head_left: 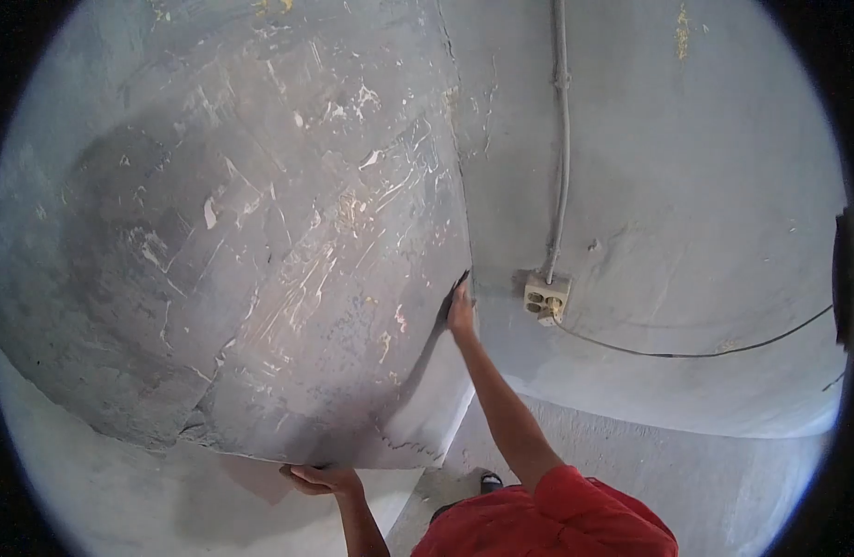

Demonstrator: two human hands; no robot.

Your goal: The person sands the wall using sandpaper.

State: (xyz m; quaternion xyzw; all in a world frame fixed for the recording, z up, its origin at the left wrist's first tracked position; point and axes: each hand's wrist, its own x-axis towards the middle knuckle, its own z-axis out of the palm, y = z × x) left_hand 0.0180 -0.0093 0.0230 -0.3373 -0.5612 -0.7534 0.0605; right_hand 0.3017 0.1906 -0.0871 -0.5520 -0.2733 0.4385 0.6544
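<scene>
A large grey panel (287, 241), scuffed and streaked with pale and yellowish marks, fills the left and middle of the view. My right hand (460, 314) is closed at its right edge, and a dark sliver shows by the fingertips; I cannot tell whether that is an object or shadow. At the lower edge, my left hand (325, 479) is curled from below, with part of the fingers hidden. Shadows of the arm and hands fall across the panel's face.
On the grey wall (687, 186) to the right, a conduit (563, 139) runs down to a socket box (547, 298). A plug with a dark cable (668, 355) leads right to a dark object (842, 278). Rough floor (575, 436) lies below, by my shoe (490, 482).
</scene>
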